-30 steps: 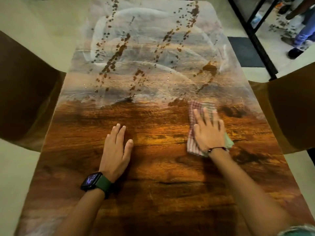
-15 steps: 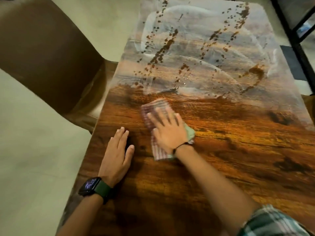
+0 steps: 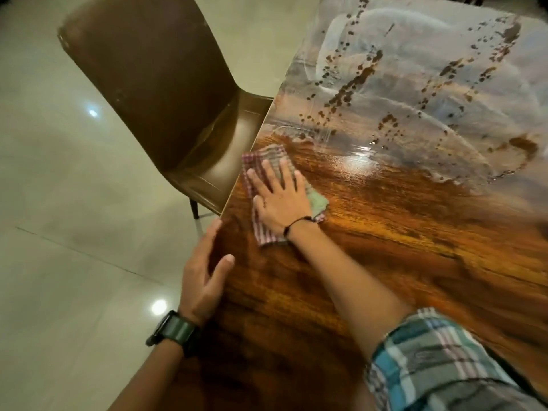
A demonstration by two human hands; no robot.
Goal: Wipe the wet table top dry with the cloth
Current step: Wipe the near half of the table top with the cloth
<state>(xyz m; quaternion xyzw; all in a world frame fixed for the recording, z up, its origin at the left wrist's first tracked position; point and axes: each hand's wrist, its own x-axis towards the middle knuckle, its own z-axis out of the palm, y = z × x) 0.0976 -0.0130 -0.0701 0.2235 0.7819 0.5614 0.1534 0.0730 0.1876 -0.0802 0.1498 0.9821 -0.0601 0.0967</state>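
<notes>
A glossy wooden table top [image 3: 400,232] fills the right of the view. Its far half is covered with a cloudy wet film and dark droplet trails [image 3: 350,90]; the near half shows bare brown grain. A red-and-white checked cloth [image 3: 268,157] with a green corner lies at the table's left edge. My right hand [image 3: 278,197] presses flat on it with fingers spread. My left hand [image 3: 204,277] rests at the left edge nearer to me, fingers straight, thumb on the top, a dark watch on its wrist.
A brown chair [image 3: 154,84] stands on the left, its seat tucked against the table edge just beyond the cloth. Pale glossy floor tiles [image 3: 74,232] run along the left side.
My right hand has swept the cloth leftward across the table from the right side to the left edge. My left hand has shifted to the table's edge. The view has turned left.
</notes>
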